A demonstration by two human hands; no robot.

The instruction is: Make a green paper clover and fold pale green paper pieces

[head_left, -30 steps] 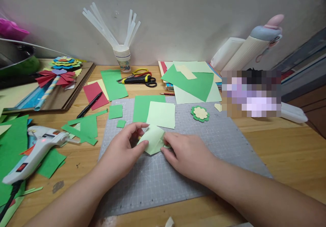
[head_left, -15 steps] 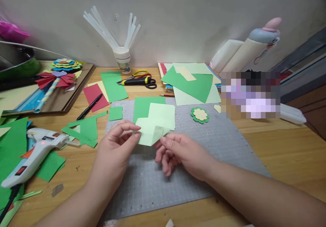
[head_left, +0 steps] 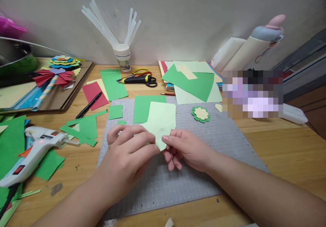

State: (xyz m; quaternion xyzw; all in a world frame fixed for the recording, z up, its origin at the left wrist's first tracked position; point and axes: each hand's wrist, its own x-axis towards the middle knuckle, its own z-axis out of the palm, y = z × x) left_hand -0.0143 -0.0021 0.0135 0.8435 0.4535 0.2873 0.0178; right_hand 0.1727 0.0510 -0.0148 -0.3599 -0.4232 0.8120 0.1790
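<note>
Between my hands, above the cutting mat (head_left: 193,183), is a small piece of light green paper (head_left: 161,141). My right hand (head_left: 187,150) pinches its right edge between thumb and forefinger, the other fingers curled beneath. My left hand (head_left: 132,149) has its fingers bent over the left side of the paper, with fingertips at its lower edge; the thumb is hidden. Just behind lie a light green sheet (head_left: 163,113) and a darker green sheet (head_left: 140,110). A scalloped flower of green and cream paper (head_left: 201,113) rests to the right.
On the left are a glue gun (head_left: 38,152), green scraps (head_left: 86,132) and a black pen (head_left: 89,105). A utility knife (head_left: 136,79), scissors (head_left: 152,81) and a paper cup (head_left: 122,59) with glue sticks stand behind. Stacked paper (head_left: 196,84) and a bottle (head_left: 254,43) are at back right.
My left hand has moved right and turned over the paper, covering its left part. The fold raised earlier at the right now looks pressed flatter. My right hand still pinches the right edge.
</note>
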